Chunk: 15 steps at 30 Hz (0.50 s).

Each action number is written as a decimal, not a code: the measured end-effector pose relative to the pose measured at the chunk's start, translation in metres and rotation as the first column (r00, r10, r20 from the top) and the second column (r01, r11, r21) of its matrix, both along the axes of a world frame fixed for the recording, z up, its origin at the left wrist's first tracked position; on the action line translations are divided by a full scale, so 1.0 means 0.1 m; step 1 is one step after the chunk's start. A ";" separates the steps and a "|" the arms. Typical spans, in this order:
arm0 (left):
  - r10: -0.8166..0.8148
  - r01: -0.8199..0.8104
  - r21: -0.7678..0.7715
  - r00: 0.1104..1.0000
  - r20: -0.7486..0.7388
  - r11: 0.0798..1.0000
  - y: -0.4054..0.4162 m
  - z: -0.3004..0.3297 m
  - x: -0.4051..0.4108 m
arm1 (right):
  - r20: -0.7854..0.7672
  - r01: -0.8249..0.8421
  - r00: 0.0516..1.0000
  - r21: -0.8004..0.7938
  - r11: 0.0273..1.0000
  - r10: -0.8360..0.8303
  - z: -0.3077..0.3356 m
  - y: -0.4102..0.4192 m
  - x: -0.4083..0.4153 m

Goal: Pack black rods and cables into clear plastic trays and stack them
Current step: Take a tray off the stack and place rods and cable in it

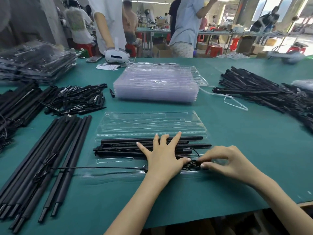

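Head view: left hand (162, 153) lies splayed flat on black rods (128, 146) in the open tray (152, 122), probably steadying them. Right hand (225, 161) pinches the coiled cable (193, 164) into the tray's near edge

Left hand (163, 158), right hand (227, 162) bare; seemingly sleeveless forearms.

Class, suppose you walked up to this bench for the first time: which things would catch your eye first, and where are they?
Front and centre, the left hand presses flat on black rods in an open clear tray, while the right hand pinches a coiled cable. Behind it rises a stack of empty trays; loose rod piles flank the green table.
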<state>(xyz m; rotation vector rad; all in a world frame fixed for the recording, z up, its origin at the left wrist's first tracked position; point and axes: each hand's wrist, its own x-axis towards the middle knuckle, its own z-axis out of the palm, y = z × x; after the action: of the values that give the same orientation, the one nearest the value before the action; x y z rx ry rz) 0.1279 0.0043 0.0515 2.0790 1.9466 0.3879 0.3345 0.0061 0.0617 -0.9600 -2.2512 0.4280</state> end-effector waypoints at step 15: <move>-0.345 0.363 0.073 0.919 -0.189 0.929 -0.17 -0.10 0.14 | 0.226 0.131 0.949 0.360 0.924 -0.222 -0.21 -0.28 0.01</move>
<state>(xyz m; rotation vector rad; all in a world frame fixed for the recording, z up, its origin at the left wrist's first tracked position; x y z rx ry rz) 0.1416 -0.0130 0.0418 2.5499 1.6100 0.2433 0.3356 -0.0223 0.0407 -1.0710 -2.3377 -0.1811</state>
